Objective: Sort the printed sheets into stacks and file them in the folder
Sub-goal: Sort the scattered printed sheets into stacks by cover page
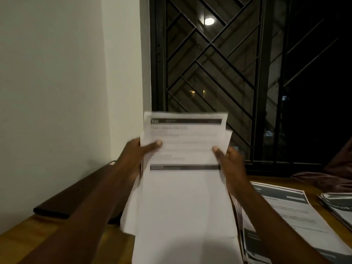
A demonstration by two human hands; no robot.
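Pale wall (57,73) fills the left; dark window (308,77) with diagonal metal grille (211,42) upper right, lamp reflection (209,21) glowing; wooden table (17,237) below.

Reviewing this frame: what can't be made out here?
Head view:
Print on the held sheets: motion-blurred, unreadable.
Fingers of left hand and right hand: mostly behind the sheets.
Far-right stack: cut off by frame edge.
Dark folder: partly covered by the left forearm.
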